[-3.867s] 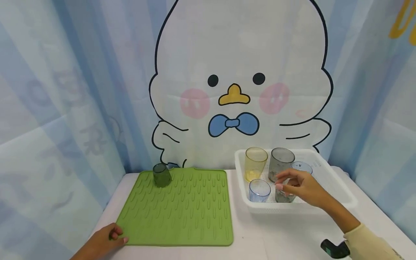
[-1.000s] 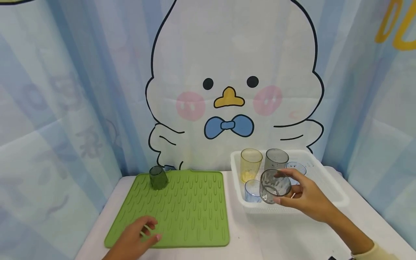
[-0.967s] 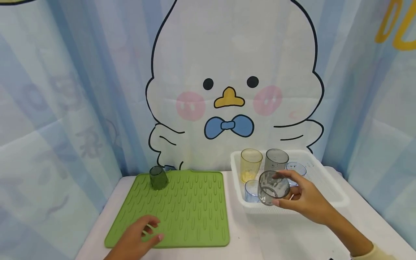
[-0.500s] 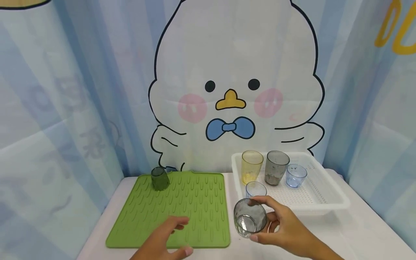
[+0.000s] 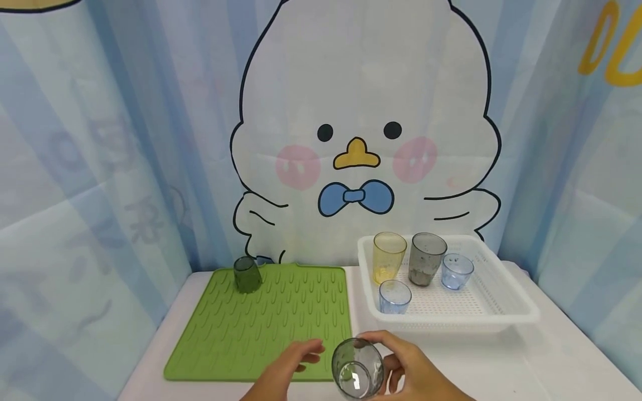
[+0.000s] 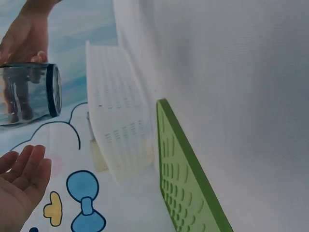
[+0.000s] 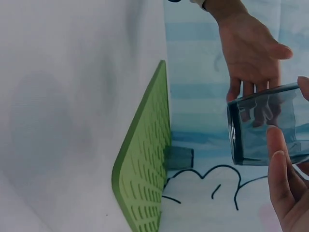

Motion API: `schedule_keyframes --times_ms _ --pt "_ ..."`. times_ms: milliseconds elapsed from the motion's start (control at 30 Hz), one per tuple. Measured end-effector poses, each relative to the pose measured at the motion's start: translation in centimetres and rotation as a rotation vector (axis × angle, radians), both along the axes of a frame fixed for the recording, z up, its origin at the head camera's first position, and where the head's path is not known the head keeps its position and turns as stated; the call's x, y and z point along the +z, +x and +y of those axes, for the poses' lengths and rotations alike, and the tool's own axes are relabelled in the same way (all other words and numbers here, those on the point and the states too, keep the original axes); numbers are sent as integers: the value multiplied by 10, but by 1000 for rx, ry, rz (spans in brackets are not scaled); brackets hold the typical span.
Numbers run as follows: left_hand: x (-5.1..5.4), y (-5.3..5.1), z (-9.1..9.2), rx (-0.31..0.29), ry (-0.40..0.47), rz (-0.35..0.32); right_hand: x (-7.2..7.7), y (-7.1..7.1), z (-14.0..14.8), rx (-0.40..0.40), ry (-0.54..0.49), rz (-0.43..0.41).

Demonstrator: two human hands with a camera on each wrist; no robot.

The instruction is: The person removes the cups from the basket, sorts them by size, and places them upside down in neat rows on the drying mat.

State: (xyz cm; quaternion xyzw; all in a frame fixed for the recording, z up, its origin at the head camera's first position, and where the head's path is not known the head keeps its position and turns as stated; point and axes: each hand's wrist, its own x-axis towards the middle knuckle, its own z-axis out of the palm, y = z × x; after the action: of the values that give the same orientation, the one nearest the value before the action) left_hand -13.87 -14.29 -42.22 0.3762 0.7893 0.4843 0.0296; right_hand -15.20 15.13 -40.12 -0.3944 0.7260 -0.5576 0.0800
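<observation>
My right hand (image 5: 408, 367) grips a clear grey drinking glass (image 5: 358, 367) by its side, above the table's front edge, mouth tilted toward me. In the right wrist view the glass (image 7: 260, 128) lies sideways, fingers and thumb round it. Close to its left side is my left hand (image 5: 286, 370), fingers loosely extended, holding nothing. The left wrist view shows a gap between the left hand (image 6: 21, 188) and the glass (image 6: 29, 92). A dark green cup (image 5: 247, 274) stands at the back left of a green ridged drying mat (image 5: 281, 323).
A white plastic basket (image 5: 506, 318) stands at the back right. Inside are a tall yellow glass (image 5: 388, 259), a tall grey glass (image 5: 426, 260) and two short blue glasses, one at the front (image 5: 394, 298), one on the right (image 5: 457, 272). A printed curtain (image 5: 361, 72) hangs behind.
My right hand has lifted the grey glass out of the basket and brought it left and toward me. My left hand has moved from the mat's front left corner rightward to the glass.
</observation>
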Motion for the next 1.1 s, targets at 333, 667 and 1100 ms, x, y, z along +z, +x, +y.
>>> schedule_keyframes --times_ms 333,667,1100 --pt "10 4 11 17 22 -19 -7 -2 -12 59 -53 31" --pt "12 3 15 49 7 36 -9 -7 -15 106 -24 30" --pt "18 7 18 159 -83 26 -4 -7 -20 112 -3 -96"
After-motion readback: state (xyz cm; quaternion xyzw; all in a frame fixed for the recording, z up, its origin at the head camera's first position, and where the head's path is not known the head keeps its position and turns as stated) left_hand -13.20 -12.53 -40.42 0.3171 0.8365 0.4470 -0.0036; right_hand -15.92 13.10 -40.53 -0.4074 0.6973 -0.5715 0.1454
